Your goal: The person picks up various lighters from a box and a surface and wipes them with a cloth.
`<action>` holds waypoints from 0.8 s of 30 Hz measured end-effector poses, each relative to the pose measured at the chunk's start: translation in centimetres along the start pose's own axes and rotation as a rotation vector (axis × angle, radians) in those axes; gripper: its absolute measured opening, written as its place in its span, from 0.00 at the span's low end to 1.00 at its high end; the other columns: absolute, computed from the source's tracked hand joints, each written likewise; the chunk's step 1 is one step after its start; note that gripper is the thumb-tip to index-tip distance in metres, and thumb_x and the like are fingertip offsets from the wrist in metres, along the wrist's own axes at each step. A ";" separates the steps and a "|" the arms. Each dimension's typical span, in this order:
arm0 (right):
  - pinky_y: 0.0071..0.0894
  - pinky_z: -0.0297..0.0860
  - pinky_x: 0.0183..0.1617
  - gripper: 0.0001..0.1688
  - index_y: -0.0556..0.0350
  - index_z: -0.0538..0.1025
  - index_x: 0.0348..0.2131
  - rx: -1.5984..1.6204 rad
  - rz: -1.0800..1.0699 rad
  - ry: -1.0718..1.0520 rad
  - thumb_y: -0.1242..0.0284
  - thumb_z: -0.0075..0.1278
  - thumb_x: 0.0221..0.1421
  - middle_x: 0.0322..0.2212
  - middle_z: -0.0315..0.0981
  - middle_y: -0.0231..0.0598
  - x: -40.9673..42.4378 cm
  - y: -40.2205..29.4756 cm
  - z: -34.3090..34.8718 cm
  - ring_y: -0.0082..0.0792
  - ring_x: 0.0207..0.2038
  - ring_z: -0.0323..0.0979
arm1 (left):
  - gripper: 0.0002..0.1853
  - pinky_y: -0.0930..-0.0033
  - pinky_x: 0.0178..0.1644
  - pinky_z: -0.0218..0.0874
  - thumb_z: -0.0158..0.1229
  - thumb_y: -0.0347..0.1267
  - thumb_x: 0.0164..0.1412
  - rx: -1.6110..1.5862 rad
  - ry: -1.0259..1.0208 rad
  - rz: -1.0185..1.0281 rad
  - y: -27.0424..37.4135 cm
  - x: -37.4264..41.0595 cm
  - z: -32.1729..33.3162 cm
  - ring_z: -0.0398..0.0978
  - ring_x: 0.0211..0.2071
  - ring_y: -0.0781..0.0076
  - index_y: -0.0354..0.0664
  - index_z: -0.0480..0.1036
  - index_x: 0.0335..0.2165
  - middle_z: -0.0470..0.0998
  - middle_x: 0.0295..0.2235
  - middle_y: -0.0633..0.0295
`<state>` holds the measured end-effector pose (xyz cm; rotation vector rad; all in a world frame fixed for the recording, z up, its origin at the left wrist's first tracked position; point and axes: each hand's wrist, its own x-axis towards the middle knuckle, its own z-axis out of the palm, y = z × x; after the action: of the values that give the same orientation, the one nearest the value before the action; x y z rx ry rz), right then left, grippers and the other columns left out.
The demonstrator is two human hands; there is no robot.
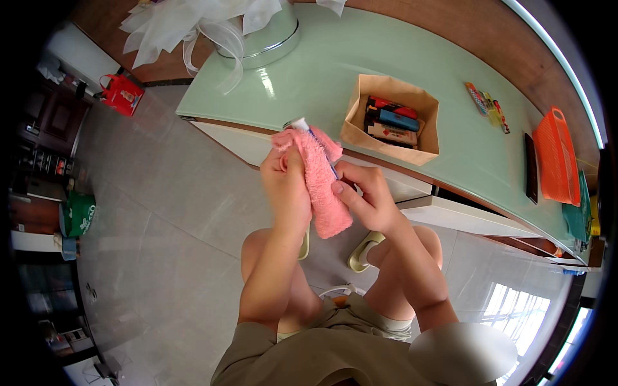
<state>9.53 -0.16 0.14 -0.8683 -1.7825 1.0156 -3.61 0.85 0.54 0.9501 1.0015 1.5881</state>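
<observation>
My left hand (288, 188) grips a pink fluffy cloth (328, 207) that hangs down between both hands. Wrapped partly in it is a slim blue-and-white object (300, 124), perhaps a lighter; its white and metallic top pokes out above the cloth, and a blue edge shows along the side. At the lower end of that blue edge, my right hand (364, 195) pinches with thumb and forefinger. The cloth covers most of the object. Just beyond my hands, an open brown paper box or bag (352, 128) holds several lighters (393, 120), red, blue and pale.
On the pale green glass-topped counter (318, 87) stand a round container (270, 43) with white wrapping and ribbon, several lighters (492, 108), a dark flat object (531, 169) and an orange plastic basket (557, 157). Below the counter, a white drawer (463, 214) juts out. My knees are beneath my arms.
</observation>
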 end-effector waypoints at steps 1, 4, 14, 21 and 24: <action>0.27 0.53 0.17 0.10 0.60 0.65 0.21 -0.042 -0.029 0.021 0.71 0.44 0.47 0.09 0.55 0.37 0.0 -0.1 0.2 0.28 0.13 0.54 | 0.18 0.75 0.27 0.61 0.35 0.40 0.58 -0.019 -0.019 0.000 -0.1 0.1 0.0 0.67 0.23 0.75 0.36 0.64 0.28 0.69 0.23 0.60; 0.28 0.53 0.18 0.09 0.60 0.65 0.21 0.009 0.037 0.064 0.72 0.42 0.47 0.10 0.56 0.40 -0.1 0.1 0.8 0.32 0.13 0.54 | 0.17 0.75 0.28 0.61 0.35 0.38 0.58 -0.103 -0.043 -0.042 -0.2 0.2 0.0 0.67 0.24 0.76 0.35 0.64 0.29 0.70 0.25 0.60; 0.17 0.60 0.27 0.10 0.63 0.67 0.32 0.596 0.210 0.345 0.74 0.40 0.50 0.18 0.65 0.34 -0.1 0.2 2.4 0.15 0.23 0.59 | 0.08 0.82 0.32 0.59 0.43 0.25 0.54 -0.130 -0.283 -0.069 1.0 -0.6 1.0 0.66 0.29 0.84 0.36 0.63 0.35 0.69 0.30 0.64; 0.16 0.53 0.16 0.08 0.63 0.68 0.15 0.008 -0.143 0.200 0.76 0.45 0.40 0.13 0.64 0.32 0.0 1.0 0.0 0.19 0.14 0.56 | 0.16 0.79 0.22 0.54 0.36 0.39 0.59 -0.133 -0.177 -0.049 0.2 -0.5 0.4 0.61 0.18 0.79 0.38 0.61 0.23 0.63 0.16 0.65; 0.16 0.50 0.15 0.09 0.62 0.67 0.13 0.130 -0.139 0.310 0.76 0.44 0.40 0.12 0.64 0.32 -0.2 0.6 -0.1 0.18 0.13 0.55 | 0.21 0.79 0.17 0.50 0.37 0.45 0.57 -0.112 -0.183 -0.142 0.6 -0.6 0.2 0.58 0.15 0.78 0.40 0.60 0.19 0.60 0.13 0.65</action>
<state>9.83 -0.06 -0.46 -0.7640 -1.4774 0.8463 -3.48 0.15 1.09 0.9087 0.8255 1.3975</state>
